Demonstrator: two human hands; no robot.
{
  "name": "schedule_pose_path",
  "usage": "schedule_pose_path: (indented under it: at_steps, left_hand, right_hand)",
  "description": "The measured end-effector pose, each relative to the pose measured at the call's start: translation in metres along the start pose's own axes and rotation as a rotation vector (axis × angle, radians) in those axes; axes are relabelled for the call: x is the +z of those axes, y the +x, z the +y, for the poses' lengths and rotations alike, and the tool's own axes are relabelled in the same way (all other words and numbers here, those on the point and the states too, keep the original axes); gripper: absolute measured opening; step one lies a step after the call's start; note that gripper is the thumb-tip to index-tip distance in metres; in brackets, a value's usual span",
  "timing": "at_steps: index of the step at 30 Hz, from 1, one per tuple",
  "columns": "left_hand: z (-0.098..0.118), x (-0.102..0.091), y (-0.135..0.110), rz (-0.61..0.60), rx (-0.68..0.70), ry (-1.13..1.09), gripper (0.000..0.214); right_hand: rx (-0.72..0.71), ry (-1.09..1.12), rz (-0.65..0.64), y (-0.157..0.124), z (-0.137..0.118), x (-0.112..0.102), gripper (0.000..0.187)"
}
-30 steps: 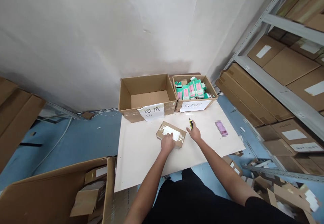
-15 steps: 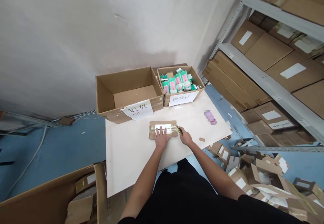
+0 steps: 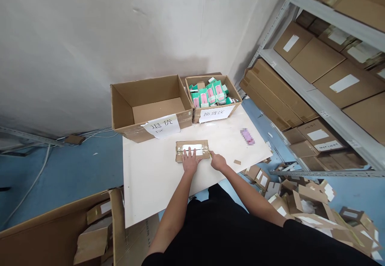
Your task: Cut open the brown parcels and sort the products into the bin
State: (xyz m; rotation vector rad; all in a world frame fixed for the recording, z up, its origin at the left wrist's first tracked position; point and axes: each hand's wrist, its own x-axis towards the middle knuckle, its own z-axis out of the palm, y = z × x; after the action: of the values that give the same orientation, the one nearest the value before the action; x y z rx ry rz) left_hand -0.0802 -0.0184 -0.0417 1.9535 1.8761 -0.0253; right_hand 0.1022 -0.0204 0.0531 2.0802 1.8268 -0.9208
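A small taped cardboard box (image 3: 197, 143) with a white label lies on the white table (image 3: 144, 182). My left hand (image 3: 190, 162) rests flat on its front part, fingers spread over the label. At the box's right end is my right hand (image 3: 218, 162), closed around a utility knife that its fingers now mostly hide. A dark lengthwise line shows across the label, along the middle of the top.
Behind stand an open carton (image 3: 159, 109) with a handwritten sign and a carton (image 3: 216, 113) of green-and-pink packages. A blurred pink item (image 3: 247, 136) and a cardboard scrap (image 3: 237, 162) lie rightward. Shelves (image 3: 303, 85) rise beyond; discarded boxes (image 3: 313, 206) cover the floor.
My right hand has turned and come against the box's right end, so the yellow-and-black knife seen earlier is mostly hidden. My left hand keeps its place on the box. The view has shifted slightly.
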Motion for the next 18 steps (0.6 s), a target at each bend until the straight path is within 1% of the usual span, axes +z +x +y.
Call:
schedule_pose_path:
  at_steps: [2,4,6,8,10,11,13,15,16,18]
  left_hand:
    - [0.000,-0.003,0.001,-0.007,-0.008,-0.003,0.081]
    - [0.000,-0.007,0.002,-0.020,-0.023,-0.009,0.081]
    - [0.002,-0.009,0.000,-0.026,-0.045,-0.003,0.081]
    - [0.010,-0.009,-0.003,-0.023,-0.087,0.015,0.080]
    - [0.022,-0.008,-0.009,-0.023,-0.151,0.034,0.080]
    - [0.028,-0.009,-0.012,-0.034,-0.186,0.041,0.081]
    - [0.036,-0.014,-0.015,-0.066,-0.226,0.050,0.079]
    - [0.035,-0.023,-0.015,-0.073,-0.214,0.050,0.071]
    - [0.030,-0.029,-0.013,-0.057,-0.189,0.048,0.065]
    - [0.013,-0.041,-0.008,-0.012,-0.130,0.042,0.058]
  right_hand:
    - [0.000,0.061,-0.063,-0.005,0.010,0.001,0.063]
    - [0.009,0.213,-0.100,-0.010,0.028,0.007,0.057]
    - [0.080,0.405,-0.049,-0.016,0.051,0.020,0.049]
    - [0.258,0.572,0.050,-0.021,0.073,0.037,0.038]
    - [0.406,0.695,0.111,-0.020,0.087,0.053,0.037]
    - [0.429,0.752,0.126,-0.016,0.092,0.057,0.040]
    - [0.396,0.866,0.146,-0.002,0.096,0.055,0.044]
    - [0.349,0.955,0.145,0.017,0.099,0.043,0.051]
    - [0.347,0.965,0.133,0.026,0.101,0.036,0.057]
    - [0.377,0.890,0.108,0.042,0.110,0.023,0.066]
